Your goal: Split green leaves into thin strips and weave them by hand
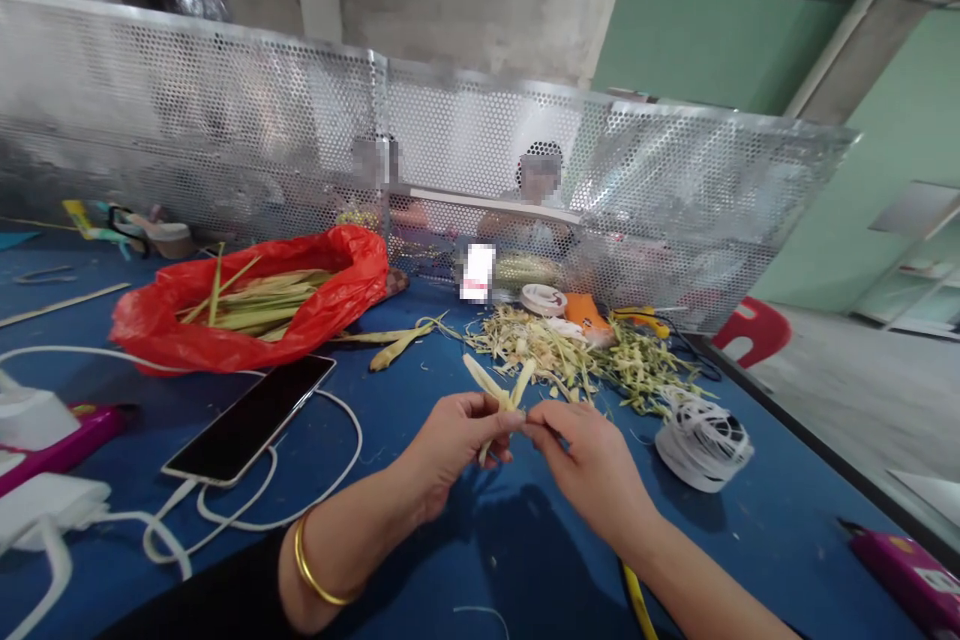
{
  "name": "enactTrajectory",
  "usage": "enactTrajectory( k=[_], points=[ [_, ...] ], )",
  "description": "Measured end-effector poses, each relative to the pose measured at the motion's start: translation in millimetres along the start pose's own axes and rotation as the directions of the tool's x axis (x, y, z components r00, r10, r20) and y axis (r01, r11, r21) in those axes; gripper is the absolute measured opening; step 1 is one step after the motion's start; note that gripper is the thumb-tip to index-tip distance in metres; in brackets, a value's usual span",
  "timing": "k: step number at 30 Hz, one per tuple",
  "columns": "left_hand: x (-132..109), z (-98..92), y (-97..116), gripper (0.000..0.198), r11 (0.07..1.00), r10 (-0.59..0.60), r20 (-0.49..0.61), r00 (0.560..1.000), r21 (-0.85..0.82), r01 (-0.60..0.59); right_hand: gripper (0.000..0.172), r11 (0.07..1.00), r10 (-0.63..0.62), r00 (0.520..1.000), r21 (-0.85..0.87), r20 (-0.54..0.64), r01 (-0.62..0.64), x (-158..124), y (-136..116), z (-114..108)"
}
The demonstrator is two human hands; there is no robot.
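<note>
Pale yellow-green plant leaf strips (486, 378), which look like dried husk, stand up in a V from my left hand (454, 445). The left fingers are closed round their lower part, and a short end pokes out below. My right hand (592, 460) comes in from the right with thumb and forefinger pinched at the side of the strips, close against the left thumb. What lies between the right fingertips is too small to make out. Both hands are a little above the blue tabletop (420, 580), and a gold bangle (306, 560) circles the left wrist.
Beyond the hands lies a heap of plant scraps (536, 340). A white ribbon roll (705, 445) sits right. Left are a red plastic bag (330, 320) of long leaves, a phone (251, 420) and looping white cables (358, 430). A perforated metal screen (247, 140) rises behind, with people beyond.
</note>
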State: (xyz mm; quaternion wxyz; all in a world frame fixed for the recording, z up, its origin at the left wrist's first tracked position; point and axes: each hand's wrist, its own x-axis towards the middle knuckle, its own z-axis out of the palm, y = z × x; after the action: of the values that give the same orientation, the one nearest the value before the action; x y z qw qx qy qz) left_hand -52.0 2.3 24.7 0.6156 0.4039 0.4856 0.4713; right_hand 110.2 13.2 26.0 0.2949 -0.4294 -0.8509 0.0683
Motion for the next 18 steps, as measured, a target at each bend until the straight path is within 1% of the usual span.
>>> enactTrajectory(
  k=[3, 5, 7, 8, 9, 10, 11, 12, 13, 14, 16, 18],
  points=[
    [1.3, 0.7, -2.4, 0.029, 1.0, -0.006, -0.011, 1.0, 0.018, 0.006, 0.021, 0.996, -0.012, 0.997, -0.087, -0.072, 0.005, 0.9, 2.8, 1.3],
    [1.5, 0.4, -2.4, 0.029, 0.999, -0.023, -0.026, 0.999, -0.023, 0.023, 0.017, 0.992, -0.058, 0.992, -0.114, -0.116, 0.045, 0.7, 3.0, 0.2],
    [1.0, -0.3, -0.6, 0.029, 0.995, -0.031, -0.034, 0.999, -0.099, 0.028, 0.012, 0.986, -0.12, 0.967, -0.141, -0.224, 0.09, -0.7, 1.3, -1.9],
    [0.6, -0.7, 0.7, 0.029, 0.989, -0.027, -0.033, 0.999, -0.147, 0.021, 0.013, 0.984, -0.143, 0.947, -0.147, -0.288, 0.104, -2.0, -0.3, -3.0],
    [0.2, -1.0, 2.3, 0.028, 0.981, -0.016, -0.027, 1.0, -0.194, 0.01, 0.014, 0.985, -0.148, 0.93, -0.138, -0.337, 0.107, -3.4, -2.2, -3.8],
    [-0.3, -1.2, 3.7, 0.028, 0.972, -0.003, -0.018, 1.0, -0.236, -0.002, 0.013, 0.989, -0.134, 0.925, -0.108, -0.355, 0.102, -5.0, -4.5, -3.8],
    [-0.7, -1.1, 4.9, 0.028, 0.961, 0.009, -0.011, 1.0, -0.275, -0.012, 0.012, 0.995, -0.102, 0.937, -0.053, -0.333, 0.089, -6.4, -6.9, -2.9],
    [-1.1, -0.8, 5.7, 0.029, 0.952, 0.017, -0.005, 1.0, -0.306, -0.017, 0.014, 0.998, -0.054, 0.96, 0.026, -0.273, 0.063, -7.6, -9.3, -0.9],
    [-1.4, -0.2, 6.0, 0.029, 0.945, 0.024, 0.002, 1.0, -0.326, -0.022, 0.018, 0.993, 0.007, 0.982, 0.118, -0.19, 0.015, -8.4, -11.6, 2.1],
    [-1.7, 0.6, 5.8, 0.029, 0.942, 0.03, 0.008, 1.0, -0.334, -0.026, 0.02, 0.976, 0.068, 0.992, 0.214, -0.102, -0.045, -8.8, -13.5, 5.8],
    [-2.2, 2.6, 3.8, 0.029, 0.941, 0.031, 0.006, 0.999, -0.338, -0.027, 0.023, 0.904, 0.167, 0.985, 0.394, 0.034, -0.167, -8.2, -16.3, 13.8],
    [-2.4, 4.1, 1.1, 0.029, 0.944, 0.024, -0.007, 1.0, -0.328, -0.025, 0.024, 0.814, 0.222, 0.97, 0.529, 0.096, -0.239, -6.9, -17.6, 19.4]
  ],
)
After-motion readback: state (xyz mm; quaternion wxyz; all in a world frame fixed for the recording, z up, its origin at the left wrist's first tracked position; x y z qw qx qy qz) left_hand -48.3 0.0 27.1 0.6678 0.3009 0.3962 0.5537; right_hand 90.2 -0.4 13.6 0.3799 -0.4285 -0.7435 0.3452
